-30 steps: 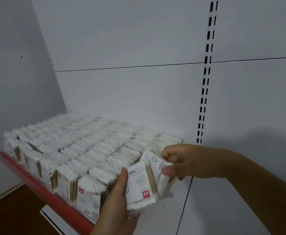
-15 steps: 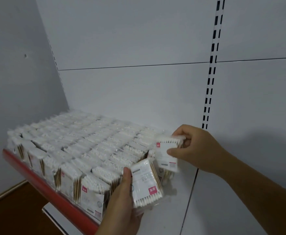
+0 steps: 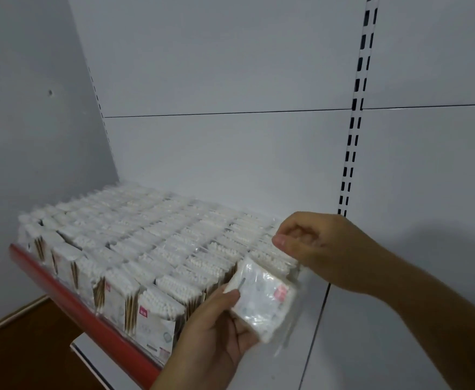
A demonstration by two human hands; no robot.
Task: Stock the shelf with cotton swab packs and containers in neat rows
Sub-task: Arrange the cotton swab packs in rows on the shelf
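Several rows of clear cotton swab packs [image 3: 146,243] stand upright on a shelf with a red front lip [image 3: 76,301]. My left hand [image 3: 211,336] is at the shelf's front right corner, shut on a blurred cotton swab pack with a pink label [image 3: 264,302], held just off the shelf's right end. My right hand [image 3: 326,249] reaches in from the right. Its thumb and fingers pinch the top of another pack [image 3: 273,258] that stands in the rightmost row, behind the held one.
A white back panel [image 3: 230,153] rises behind the shelf, with a black-slotted upright [image 3: 351,136] to the right. A grey side wall [image 3: 33,122] closes off the left. Below are a brown floor [image 3: 19,350] and a white lower shelf edge [image 3: 95,358].
My right hand took a pack from the bundle in my left hand, lifted it and lowered it into the rightmost row. My left hand tilted its remaining pack.
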